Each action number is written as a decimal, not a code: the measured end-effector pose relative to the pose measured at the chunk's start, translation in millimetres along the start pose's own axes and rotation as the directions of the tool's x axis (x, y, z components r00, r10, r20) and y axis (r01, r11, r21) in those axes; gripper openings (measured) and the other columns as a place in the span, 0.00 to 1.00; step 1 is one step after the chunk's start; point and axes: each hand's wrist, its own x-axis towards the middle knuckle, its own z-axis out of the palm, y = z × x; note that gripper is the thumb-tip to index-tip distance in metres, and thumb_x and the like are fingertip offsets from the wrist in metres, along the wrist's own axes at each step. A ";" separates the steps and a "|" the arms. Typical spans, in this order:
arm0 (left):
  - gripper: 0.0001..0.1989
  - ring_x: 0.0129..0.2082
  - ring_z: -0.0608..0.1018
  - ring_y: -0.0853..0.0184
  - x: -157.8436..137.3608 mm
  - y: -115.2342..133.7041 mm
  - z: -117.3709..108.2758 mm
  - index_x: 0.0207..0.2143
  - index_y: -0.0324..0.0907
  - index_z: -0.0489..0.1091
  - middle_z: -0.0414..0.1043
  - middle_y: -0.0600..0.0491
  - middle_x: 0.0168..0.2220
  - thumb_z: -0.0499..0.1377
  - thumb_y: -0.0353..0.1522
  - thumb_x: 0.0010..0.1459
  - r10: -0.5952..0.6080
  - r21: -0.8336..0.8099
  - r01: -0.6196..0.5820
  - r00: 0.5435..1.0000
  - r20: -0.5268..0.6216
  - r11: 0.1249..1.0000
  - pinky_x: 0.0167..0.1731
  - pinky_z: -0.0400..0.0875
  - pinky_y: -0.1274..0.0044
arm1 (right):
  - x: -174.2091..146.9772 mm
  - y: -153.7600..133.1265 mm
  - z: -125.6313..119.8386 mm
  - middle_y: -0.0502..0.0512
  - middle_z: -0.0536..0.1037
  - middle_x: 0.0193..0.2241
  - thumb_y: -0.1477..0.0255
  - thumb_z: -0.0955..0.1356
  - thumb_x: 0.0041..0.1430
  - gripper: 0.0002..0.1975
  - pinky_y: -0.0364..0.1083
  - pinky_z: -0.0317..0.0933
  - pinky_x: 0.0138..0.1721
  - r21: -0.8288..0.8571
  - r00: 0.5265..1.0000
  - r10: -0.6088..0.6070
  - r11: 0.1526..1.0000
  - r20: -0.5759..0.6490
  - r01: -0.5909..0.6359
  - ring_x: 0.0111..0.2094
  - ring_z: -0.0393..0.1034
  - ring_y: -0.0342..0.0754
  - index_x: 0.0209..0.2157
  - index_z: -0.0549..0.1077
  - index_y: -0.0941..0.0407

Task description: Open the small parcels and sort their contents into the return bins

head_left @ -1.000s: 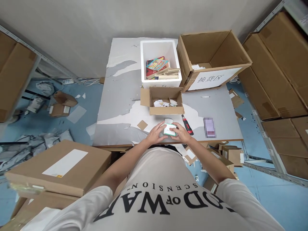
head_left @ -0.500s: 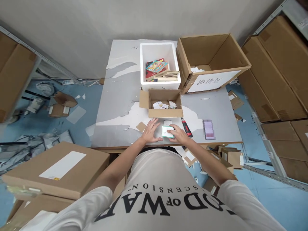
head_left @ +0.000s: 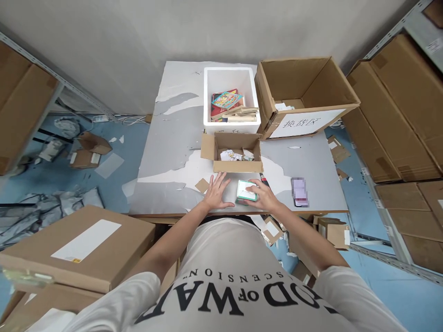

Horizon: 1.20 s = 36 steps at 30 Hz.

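Note:
A small white box with green edges [head_left: 245, 190] is gripped in my right hand [head_left: 263, 195], close to the table's front edge. My left hand [head_left: 216, 192] lies flat on the table with its fingers spread, apart from the box on its left side. Just beyond that hand is a small piece of brown cardboard [head_left: 201, 185]. A utility knife with a red and black handle [head_left: 264, 179] lies partly hidden behind my right hand. In front of both hands stands a small open cardboard box [head_left: 238, 166] with crumpled paper in it.
Behind stands a white foam box [head_left: 206, 99] holding several books [head_left: 238, 113]. Right of it is a large open carton with a handwritten label [head_left: 308, 123]. A phone-like object, its screen blurred [head_left: 299, 191], lies at right. Stacked cartons [head_left: 79, 249] flank my left side.
My right hand has shifted slightly right with the small box, tilting it and covering more of the knife. A gap has opened between the box and my left hand, which stays flat.

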 end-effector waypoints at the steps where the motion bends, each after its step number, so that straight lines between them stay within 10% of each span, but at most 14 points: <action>1: 0.54 0.67 0.47 0.41 0.4 0.4 0.1 0.61 0.34 0.57 0.48 0.31 0.65 0.60 0.61 0.39 -0.010 0.008 0.009 1.000 0.012 1.000 0.61 0.37 0.49 | 1.9 -3.5 -13.4 0.63 0.69 0.50 0.60 0.73 0.50 0.18 0.52 0.70 0.41 0.009 1.000 -0.006 1.000 -0.019 0.006 0.44 0.72 0.55 0.41 0.72 0.52; 7: 0.55 0.67 0.45 0.40 3.6 4.2 1.7 0.62 0.34 0.55 0.45 0.31 0.66 0.61 0.60 0.39 -0.043 0.042 0.042 0.998 0.037 0.998 0.61 0.37 0.48 | 24.3 -20.3 -135.9 0.59 0.73 0.45 0.64 0.77 0.42 0.21 0.55 0.69 0.43 -0.046 0.937 -0.028 0.999 -0.347 0.013 0.48 0.70 0.57 0.39 0.72 0.51; 16: 0.54 0.67 0.46 0.40 7.6 11.4 0.6 0.62 0.35 0.56 0.47 0.31 0.66 0.61 0.60 0.39 -0.103 0.098 0.098 0.994 0.038 0.990 0.60 0.37 0.47 | 140.9 56.4 -320.9 0.54 0.70 0.37 0.63 0.78 0.38 0.29 0.50 0.60 0.39 -0.393 0.582 -0.212 0.896 -0.785 -0.204 0.38 0.67 0.48 0.40 0.70 0.62; 27: 0.51 0.66 0.48 0.41 2.1 19.1 0.1 0.62 0.39 0.57 0.50 0.32 0.65 0.58 0.60 0.42 -0.160 0.073 0.157 0.986 0.041 0.985 0.59 0.40 0.46 | 220.5 239.2 -253.9 0.70 0.64 0.48 0.65 0.76 0.45 0.28 0.53 0.55 0.46 -0.114 0.478 0.442 0.633 -0.759 -0.766 0.46 0.66 0.51 0.44 0.62 0.60; 32: 0.52 0.66 0.48 0.40 3.9 22.4 -2.3 0.61 0.36 0.57 0.50 0.31 0.65 0.58 0.61 0.42 -0.182 0.062 0.180 0.983 0.033 0.982 0.59 0.40 0.46 | 240.5 272.6 -238.7 0.76 0.61 0.50 0.57 0.71 0.51 0.27 0.53 0.54 0.46 -0.136 0.486 0.611 0.528 -0.624 -0.838 0.47 0.67 0.48 0.43 0.60 0.62; 36: 0.51 0.66 0.48 0.40 2.2 22.6 -0.7 0.61 0.36 0.58 0.51 0.31 0.64 0.57 0.60 0.44 -0.188 0.075 0.185 0.982 0.032 0.980 0.59 0.40 0.46 | 253.9 276.1 -233.6 0.82 0.65 0.49 0.57 0.63 0.60 0.23 0.62 0.46 0.52 -0.120 0.356 0.761 0.350 -0.543 -0.929 0.55 0.63 0.54 0.40 0.65 0.67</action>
